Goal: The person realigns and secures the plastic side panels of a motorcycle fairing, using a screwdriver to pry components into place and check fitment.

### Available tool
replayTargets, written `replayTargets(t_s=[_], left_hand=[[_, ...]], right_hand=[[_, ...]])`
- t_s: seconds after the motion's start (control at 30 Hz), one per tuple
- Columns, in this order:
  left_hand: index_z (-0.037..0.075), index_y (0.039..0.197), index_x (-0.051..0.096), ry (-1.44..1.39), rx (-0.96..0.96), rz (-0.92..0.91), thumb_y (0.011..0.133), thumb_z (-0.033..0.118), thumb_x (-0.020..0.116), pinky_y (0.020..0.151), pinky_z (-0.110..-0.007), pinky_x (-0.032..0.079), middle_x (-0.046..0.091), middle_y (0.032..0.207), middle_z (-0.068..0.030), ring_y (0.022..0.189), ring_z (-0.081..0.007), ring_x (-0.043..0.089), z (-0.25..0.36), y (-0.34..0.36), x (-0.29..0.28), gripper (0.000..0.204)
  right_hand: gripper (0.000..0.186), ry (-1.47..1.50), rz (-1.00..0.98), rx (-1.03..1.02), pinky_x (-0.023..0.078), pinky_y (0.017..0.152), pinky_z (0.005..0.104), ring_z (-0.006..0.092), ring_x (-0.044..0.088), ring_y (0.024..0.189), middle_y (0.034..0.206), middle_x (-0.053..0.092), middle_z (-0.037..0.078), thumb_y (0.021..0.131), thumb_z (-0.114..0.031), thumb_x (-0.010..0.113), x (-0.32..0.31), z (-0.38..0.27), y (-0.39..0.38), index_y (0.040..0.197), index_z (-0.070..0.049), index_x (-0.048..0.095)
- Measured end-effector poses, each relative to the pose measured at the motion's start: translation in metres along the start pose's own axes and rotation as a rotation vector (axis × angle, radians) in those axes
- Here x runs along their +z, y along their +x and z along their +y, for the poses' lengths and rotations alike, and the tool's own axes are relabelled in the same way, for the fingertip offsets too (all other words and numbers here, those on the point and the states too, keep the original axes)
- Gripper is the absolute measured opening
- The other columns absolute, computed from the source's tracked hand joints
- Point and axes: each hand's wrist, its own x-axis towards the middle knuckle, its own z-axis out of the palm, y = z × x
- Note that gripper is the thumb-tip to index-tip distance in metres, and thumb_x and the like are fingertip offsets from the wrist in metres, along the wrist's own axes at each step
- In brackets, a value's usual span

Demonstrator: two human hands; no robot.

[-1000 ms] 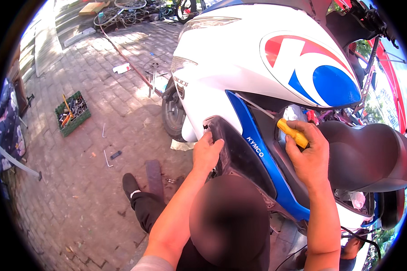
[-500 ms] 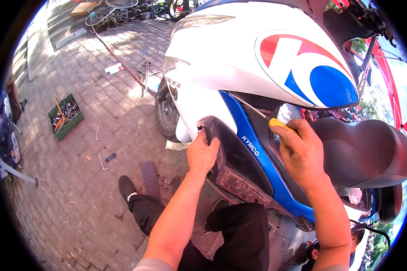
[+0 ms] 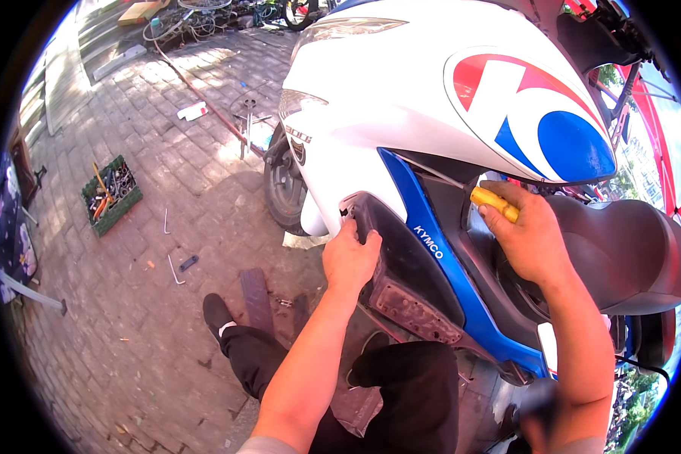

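Observation:
A white motor scooter (image 3: 371,106) with blue and black side trim fills the right half of the view. My left hand (image 3: 349,256) is closed on the front edge of its black plastic lower panel (image 3: 412,265), beside the white fairing; some fingertips are hidden behind that edge. In my right hand (image 3: 530,236) is a screwdriver (image 3: 493,204) with a yellow handle, gripped between fingers and thumb. Its thin shaft points left along the dark gap above the blue trim strip (image 3: 424,227); where the tip rests is hard to make out.
A green tool crate (image 3: 117,216) stands on the brick paving at left. Near it lie two bent hex keys (image 3: 175,270) and a small dark block (image 3: 189,262). A long dark plank (image 3: 256,301) lies by my foot. The black seat (image 3: 620,250) is at right; a blurred person (image 3: 533,416) is at lower right.
My right hand has turned and shifted slightly to the right, showing more of the screwdriver handle. My left hand keeps its hold. The scooter sits slightly further right in view.

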Motion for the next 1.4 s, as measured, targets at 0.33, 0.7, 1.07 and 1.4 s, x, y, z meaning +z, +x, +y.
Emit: replayTargets(t_s=[0.33, 0.7, 1.07, 1.4], left_hand=[[0.005, 0.115, 0.071, 0.125, 0.030, 0.020, 0.103, 0.043, 0.066, 0.090, -0.057, 0.058, 0.078, 0.097, -0.0272, 0.097, -0.0495, 0.075, 0.003, 0.010, 0.006, 0.039], [0.006, 0.113, 0.071, 0.154, 0.040, 0.058, 0.104, 0.040, 0.066, 0.088, -0.056, 0.058, 0.078, 0.095, -0.0239, 0.096, -0.0477, 0.075, 0.015, 0.011, 0.015, 0.036], [0.005, 0.110, 0.077, 0.104, 0.033, 0.049, 0.101, 0.036, 0.069, 0.088, -0.051, 0.058, 0.080, 0.095, -0.0196, 0.096, -0.0432, 0.076, 0.031, 0.020, 0.019, 0.033], [0.002, 0.103, 0.077, 0.476, 0.090, 0.130, 0.101, 0.042, 0.074, 0.085, -0.047, 0.059, 0.080, 0.093, -0.0176, 0.091, -0.0359, 0.078, 0.080, 0.012, -0.004, 0.040]], right_hand=[[0.048, -0.709, 0.183, -0.776, 0.059, 0.070, 0.0408, 0.0313, 0.072, 0.078, 0.089, 0.066, 0.012, 0.092, -0.015, 0.079, -0.001, 0.048, 0.023, 0.138, -0.012, 0.070], [0.047, -0.496, 0.132, -0.597, 0.061, 0.074, 0.0430, 0.0315, 0.074, 0.085, 0.098, 0.072, 0.012, 0.091, -0.017, 0.079, 0.000, 0.066, 0.028, 0.138, -0.010, 0.071], [0.048, -0.667, 0.244, -0.898, 0.062, 0.080, 0.0406, 0.0280, 0.074, 0.095, 0.105, 0.074, 0.007, 0.093, -0.009, 0.069, -0.009, 0.133, 0.060, 0.141, -0.014, 0.070], [0.046, -0.528, 0.281, -0.835, 0.062, 0.076, 0.0419, 0.0302, 0.076, 0.091, 0.115, 0.075, 0.010, 0.091, -0.012, 0.071, -0.005, 0.160, 0.065, 0.137, -0.014, 0.072]])
